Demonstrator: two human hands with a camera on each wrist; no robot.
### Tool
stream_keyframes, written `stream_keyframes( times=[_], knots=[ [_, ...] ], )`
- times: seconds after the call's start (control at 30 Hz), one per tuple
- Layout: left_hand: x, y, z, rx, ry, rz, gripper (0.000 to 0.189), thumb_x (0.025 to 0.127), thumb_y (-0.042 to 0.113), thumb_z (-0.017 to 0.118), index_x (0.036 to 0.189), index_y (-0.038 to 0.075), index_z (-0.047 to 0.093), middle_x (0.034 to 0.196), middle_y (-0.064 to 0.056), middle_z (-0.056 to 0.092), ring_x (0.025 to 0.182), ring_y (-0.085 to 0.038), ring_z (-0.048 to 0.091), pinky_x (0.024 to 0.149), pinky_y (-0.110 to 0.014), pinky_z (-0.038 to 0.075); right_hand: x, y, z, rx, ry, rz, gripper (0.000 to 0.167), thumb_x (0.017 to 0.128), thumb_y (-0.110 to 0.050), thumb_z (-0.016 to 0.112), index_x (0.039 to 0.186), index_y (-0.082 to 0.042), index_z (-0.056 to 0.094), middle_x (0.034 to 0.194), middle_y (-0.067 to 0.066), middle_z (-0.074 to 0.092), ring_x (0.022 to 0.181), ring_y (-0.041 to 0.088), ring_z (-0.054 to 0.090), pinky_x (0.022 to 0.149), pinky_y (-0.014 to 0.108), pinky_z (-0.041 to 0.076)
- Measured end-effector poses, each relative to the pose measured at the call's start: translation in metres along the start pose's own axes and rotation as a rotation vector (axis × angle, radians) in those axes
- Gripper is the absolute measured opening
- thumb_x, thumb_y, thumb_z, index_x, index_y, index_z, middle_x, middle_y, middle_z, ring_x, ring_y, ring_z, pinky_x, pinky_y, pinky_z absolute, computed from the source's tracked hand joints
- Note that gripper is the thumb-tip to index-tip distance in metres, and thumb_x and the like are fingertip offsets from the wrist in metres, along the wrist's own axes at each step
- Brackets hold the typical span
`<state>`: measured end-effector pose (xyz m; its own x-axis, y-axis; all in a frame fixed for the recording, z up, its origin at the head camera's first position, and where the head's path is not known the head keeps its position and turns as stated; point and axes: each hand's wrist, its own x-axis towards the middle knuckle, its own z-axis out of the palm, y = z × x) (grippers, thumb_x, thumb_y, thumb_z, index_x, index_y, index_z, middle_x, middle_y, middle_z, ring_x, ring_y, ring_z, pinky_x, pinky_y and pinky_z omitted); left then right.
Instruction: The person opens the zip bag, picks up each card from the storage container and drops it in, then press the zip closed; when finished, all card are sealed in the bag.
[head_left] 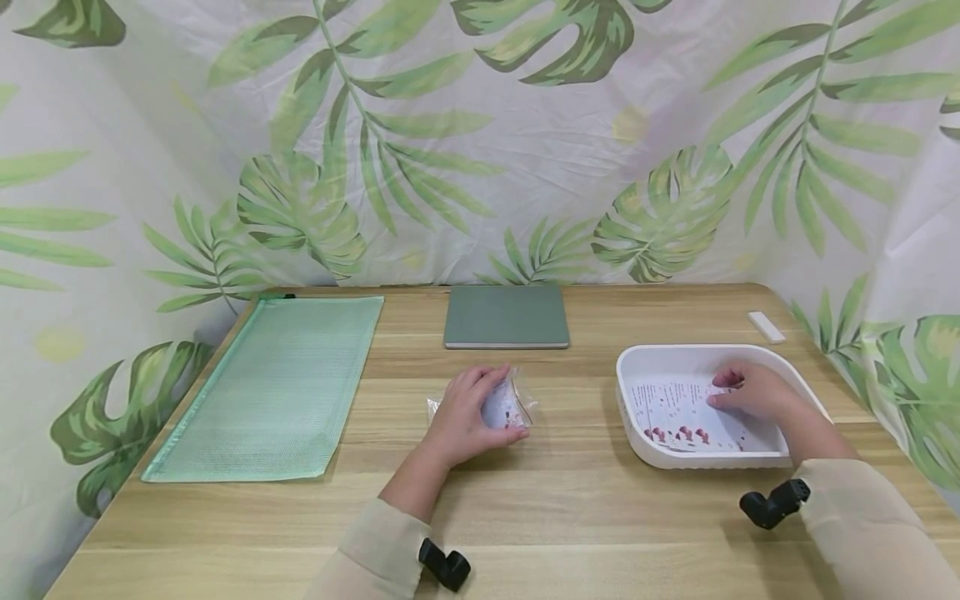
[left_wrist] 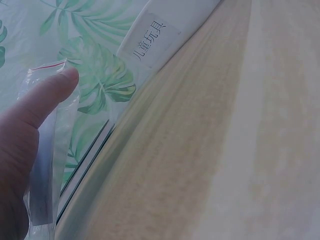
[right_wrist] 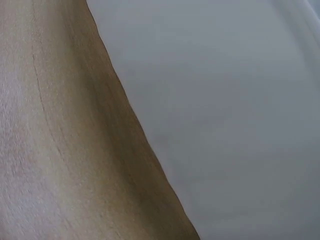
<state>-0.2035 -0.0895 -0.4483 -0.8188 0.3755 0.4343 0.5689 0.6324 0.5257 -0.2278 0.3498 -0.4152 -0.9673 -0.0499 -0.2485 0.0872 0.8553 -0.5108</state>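
Near the middle of the table my left hand point(head_left: 468, 421) holds a small clear zip bag point(head_left: 516, 408) between thumb and fingers. Inside the bag is a pale, printed flat item, partly hidden by the hand. The left wrist view shows the bag's red zip line point(left_wrist: 52, 65) beside one extended digit. My right hand point(head_left: 757, 392) reaches into a white plastic basket point(head_left: 630, 433), its thumb and bent fingers at the right edge of a printed sheet point(head_left: 667, 408) with red pictures. I cannot tell whether they pinch it.
A green mesh zip pouch point(head_left: 277, 392) lies at the left. At the back sits a grey-green notebook point(head_left: 507, 317). A small white bar point(head_left: 766, 327) lies behind the basket at the right. In the left wrist view, a printed label point(left_wrist: 152, 40) is on a white surface.
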Motion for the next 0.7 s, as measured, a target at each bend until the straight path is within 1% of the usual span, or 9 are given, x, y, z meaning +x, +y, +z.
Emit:
stream_keyframes(
  times=[0.13,0.27,0.47,0.53,0.6,0.7],
  knots=[
    [0.0,0.0,0.0,-0.001,-0.001,0.001,0.087,0.064,0.043,0.086,0.138,0.009,0.055,0.124,-0.012,0.058,0.115,-0.032,0.054,0.099,-0.05,0.042,-0.001,-0.002,-0.001,0.012,0.019,0.009,0.039,0.084,-0.022,0.075,0.107,0.006,0.06,0.096,0.017,0.057,0.09,0.03,0.052,0.076,0.036,0.039],
    [-0.001,0.0,-0.001,-0.003,0.0,0.005,0.087,0.064,0.043,0.085,0.138,0.01,0.054,0.124,-0.012,0.058,0.115,-0.031,0.054,0.099,-0.049,0.042,-0.001,-0.002,-0.004,0.011,0.021,0.003,0.039,0.088,-0.02,0.071,0.115,0.006,0.063,0.098,0.016,0.058,0.092,0.03,0.051,0.075,0.035,0.038],
    [-0.001,0.0,-0.001,-0.004,0.003,0.008,0.087,0.064,0.043,0.085,0.138,0.01,0.055,0.123,-0.012,0.058,0.115,-0.031,0.054,0.098,-0.049,0.042,-0.002,0.0,-0.009,0.016,0.005,0.003,0.044,0.093,-0.026,0.065,0.124,0.005,0.062,0.106,0.02,0.062,0.096,0.031,0.054,0.077,0.035,0.041],
    [-0.001,0.0,-0.001,-0.005,0.003,0.007,0.087,0.064,0.043,0.085,0.138,0.01,0.055,0.123,-0.012,0.058,0.115,-0.031,0.054,0.098,-0.049,0.042,-0.005,-0.001,-0.011,0.04,0.004,-0.006,0.047,0.094,-0.03,0.063,0.126,0.004,0.06,0.111,0.022,0.062,0.098,0.031,0.054,0.077,0.034,0.042],
    [-0.001,0.0,-0.002,-0.007,0.002,0.005,0.087,0.064,0.043,0.085,0.138,0.01,0.054,0.123,-0.012,0.058,0.115,-0.031,0.054,0.098,-0.049,0.042,-0.007,-0.002,-0.014,0.058,0.011,-0.014,0.049,0.095,-0.034,0.062,0.127,0.003,0.06,0.114,0.021,0.064,0.098,0.027,0.056,0.076,0.031,0.044],
    [-0.001,0.002,-0.002,-0.01,-0.004,0.001,0.088,0.064,0.044,0.085,0.139,0.01,0.054,0.124,-0.012,0.058,0.115,-0.031,0.054,0.099,-0.049,0.042,-0.011,-0.006,-0.019,0.115,0.016,-0.045,0.051,0.096,-0.035,0.06,0.128,0.005,0.058,0.108,0.014,0.067,0.09,0.019,0.056,0.072,0.028,0.046]
  ],
)
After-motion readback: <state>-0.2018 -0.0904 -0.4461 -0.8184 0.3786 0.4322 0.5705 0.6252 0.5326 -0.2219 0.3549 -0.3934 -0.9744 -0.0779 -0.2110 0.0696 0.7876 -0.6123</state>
